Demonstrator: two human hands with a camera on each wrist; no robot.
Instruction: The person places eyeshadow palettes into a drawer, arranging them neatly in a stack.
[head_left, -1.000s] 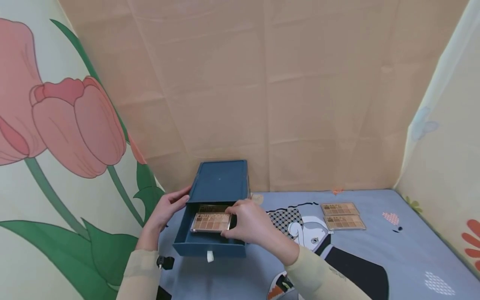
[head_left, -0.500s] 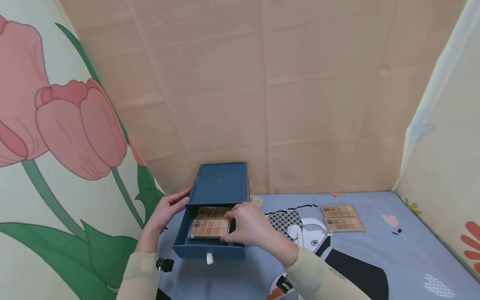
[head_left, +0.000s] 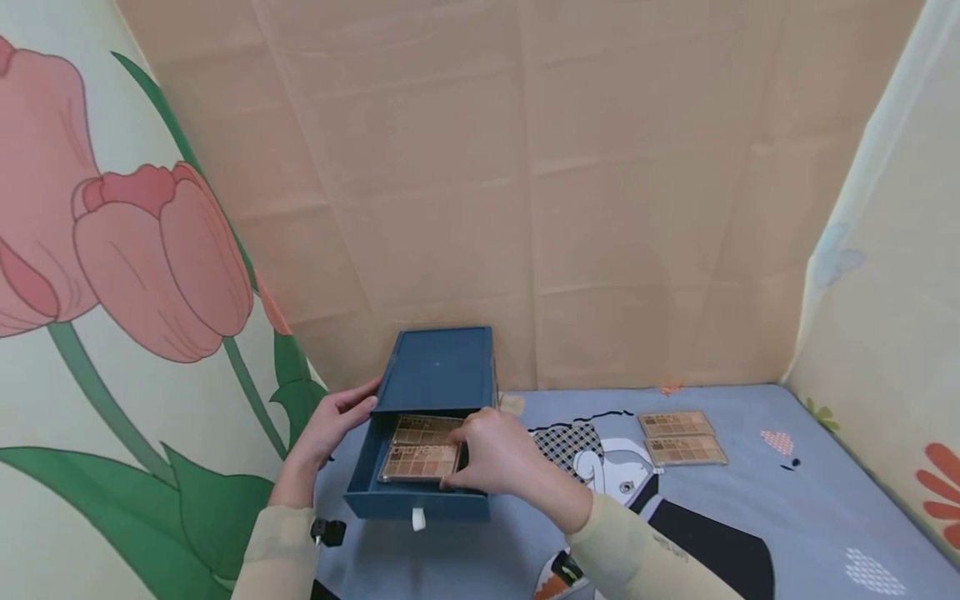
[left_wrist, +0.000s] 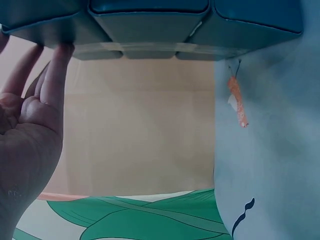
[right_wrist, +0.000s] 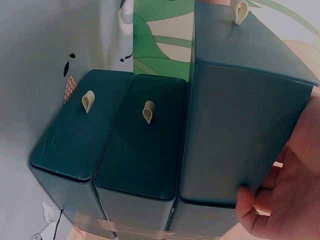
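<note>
Two bare hands are at the blue drawer box (head_left: 435, 371), whose top drawer (head_left: 416, 506) is pulled out toward the person, a white pull tab (head_left: 418, 520) at the middle of its front. Inside this drawer, the right hand (head_left: 497, 454) pinches the right end of the front palette (head_left: 420, 463) between thumb and fingers. Just behind it, nearer the box's housing, lies the rear palette (head_left: 420, 429), partly covered along its near edge by the front one. The left hand (head_left: 333, 423) is spread, its extended fingers resting against the left side of the box.

Well to the right of the box, the far palette (head_left: 678, 423) and the near palette (head_left: 686, 451) lie flat one before the other on the counter (head_left: 813, 508), which is spread with a printed pale blue cloth. Below the top drawer, the right wrist view shows the middle drawer (right_wrist: 142, 160) and the bottom drawer (right_wrist: 75, 135) pushed into the box, each with a pale loop. Behind the box hangs a plain tan sheet (head_left: 637, 208); to its left stands a tulip-printed wall covering (head_left: 165, 258).
</note>
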